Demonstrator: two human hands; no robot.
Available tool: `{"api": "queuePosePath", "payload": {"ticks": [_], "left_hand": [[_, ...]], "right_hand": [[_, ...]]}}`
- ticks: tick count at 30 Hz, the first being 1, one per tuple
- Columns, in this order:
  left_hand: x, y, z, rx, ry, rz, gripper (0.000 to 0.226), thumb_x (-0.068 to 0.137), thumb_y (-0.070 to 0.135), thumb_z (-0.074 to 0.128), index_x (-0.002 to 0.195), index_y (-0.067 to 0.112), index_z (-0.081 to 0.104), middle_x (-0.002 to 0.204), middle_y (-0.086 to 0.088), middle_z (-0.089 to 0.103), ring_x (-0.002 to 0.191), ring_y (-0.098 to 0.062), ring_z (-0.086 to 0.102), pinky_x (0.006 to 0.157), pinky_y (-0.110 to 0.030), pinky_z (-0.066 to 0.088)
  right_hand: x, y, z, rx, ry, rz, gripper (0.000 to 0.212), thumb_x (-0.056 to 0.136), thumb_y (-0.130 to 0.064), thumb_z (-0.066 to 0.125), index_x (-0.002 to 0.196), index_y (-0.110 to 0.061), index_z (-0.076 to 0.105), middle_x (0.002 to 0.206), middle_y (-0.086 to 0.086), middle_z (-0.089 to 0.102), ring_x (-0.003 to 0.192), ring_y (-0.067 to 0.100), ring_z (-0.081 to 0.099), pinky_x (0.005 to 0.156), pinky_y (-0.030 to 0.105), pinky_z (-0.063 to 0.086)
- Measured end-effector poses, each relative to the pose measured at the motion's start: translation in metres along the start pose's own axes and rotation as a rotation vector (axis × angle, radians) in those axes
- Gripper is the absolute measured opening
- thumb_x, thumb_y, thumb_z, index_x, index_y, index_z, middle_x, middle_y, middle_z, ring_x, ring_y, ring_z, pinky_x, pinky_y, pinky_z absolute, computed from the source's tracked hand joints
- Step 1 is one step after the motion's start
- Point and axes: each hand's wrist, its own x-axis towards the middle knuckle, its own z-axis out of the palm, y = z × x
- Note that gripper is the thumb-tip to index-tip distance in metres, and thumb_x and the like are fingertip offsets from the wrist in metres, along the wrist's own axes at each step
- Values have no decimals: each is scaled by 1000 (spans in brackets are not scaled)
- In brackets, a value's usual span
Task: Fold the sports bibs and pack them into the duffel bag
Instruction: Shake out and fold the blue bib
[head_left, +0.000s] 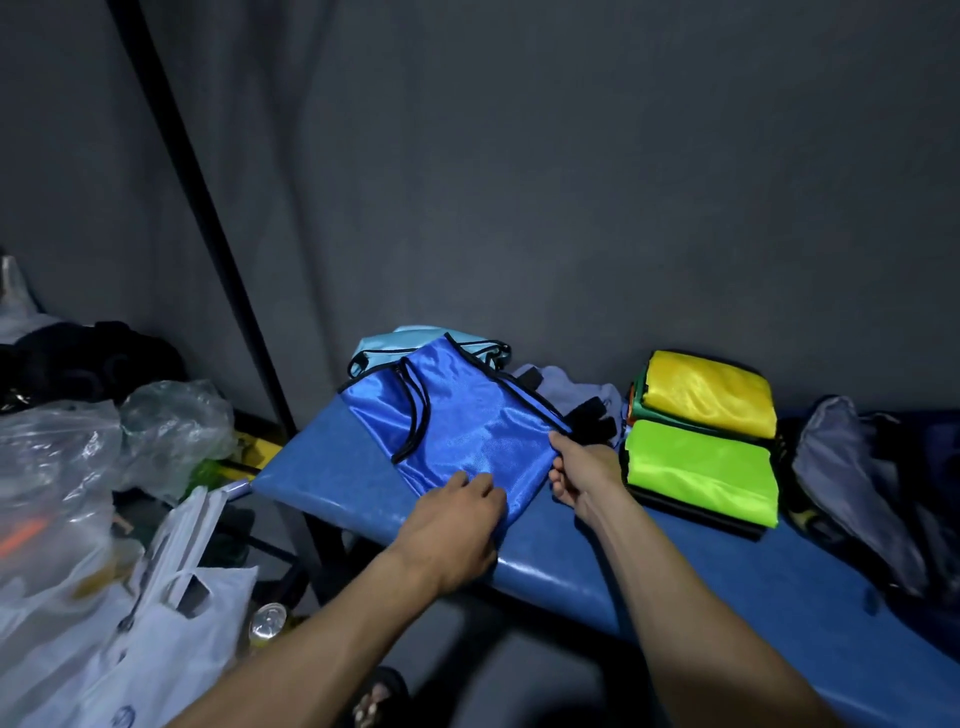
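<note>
— Blue bench (571, 566) against a grey wall; what's on it?

— Shiny blue bib (467, 421), black-trimmed, spread flat near the bench's left end. Left hand (452, 525) presses its near edge, fingers relaxed. Right hand (579, 475) pinches its right edge.

— Beyond the bib?

— Pale bib (384, 343) underneath behind; folded green (701, 467) and yellow (709, 389) bibs right of it, then a grey bag (841, 467). Bare bench runs nearer.
</note>
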Motion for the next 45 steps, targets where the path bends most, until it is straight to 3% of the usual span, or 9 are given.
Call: {"api": "queuePosePath", "payload": {"ticks": [7,12,20,24,29,36,40,42,45], "left_hand": [[-24,-27,-25,-3,-12,-99,22,84,31,59,105,27,61,116,3,62,111,-27,62,75,-33,41],[-20,-26,-18,-14,-167,-105,24,81,33,66,104,31,65,116,1,66,109,-28,64,81,-34,47],[-11,-29,-14,-59,-181,-89,23,75,31,66,98,32,65,109,5,67,103,-25,65,75,-30,43],[-9,-32,-13,-58,-209,-81,24,76,31,68,100,30,68,110,4,66,104,-26,64,78,-31,47],[-7,-41,-10,-97,-237,-75,22,75,32,69,97,29,68,103,7,69,103,-22,65,82,-35,55],[-6,-41,-12,-79,-261,-11,19,74,42,69,88,32,60,97,12,65,94,-15,59,73,-28,42],[-1,-41,-9,-218,-116,-32,27,73,54,60,85,30,59,88,14,62,86,-10,58,75,-31,51],[8,-41,-6,-261,8,-31,26,78,51,52,92,31,60,94,13,60,94,-15,59,82,-36,52],[19,-42,-1,-263,81,-27,32,84,47,51,112,35,59,110,10,53,101,-20,51,90,-40,47]], "right_hand": [[-36,16,-27,-191,-117,-167,36,93,-32,73,72,-6,59,60,10,60,43,19,50,41,26,42],[-38,31,-50,-489,59,-488,31,90,-23,75,71,-12,52,53,-7,61,47,19,67,45,49,57],[-33,33,-44,-774,66,-579,35,72,-44,84,96,-31,62,89,-12,66,83,16,65,72,34,54],[-28,26,-41,-844,164,-658,14,87,-33,69,99,-26,69,98,-3,72,89,26,68,68,35,53],[-15,-1,-53,-930,154,-567,15,88,-29,68,99,-20,72,98,8,73,93,34,67,69,33,50],[-16,-12,-38,-1322,156,-568,14,95,-22,54,101,-10,58,112,14,67,102,37,63,68,33,40],[-25,-3,-31,-1368,212,-917,29,95,-27,51,119,-11,54,119,11,55,102,34,57,73,40,44],[-26,5,-23,-1411,214,-1129,33,93,-38,57,115,-14,59,112,7,58,99,31,54,77,44,46],[-24,12,-7,-1452,242,-1240,38,85,-48,70,105,-15,65,99,4,63,90,31,57,72,43,45]]}}
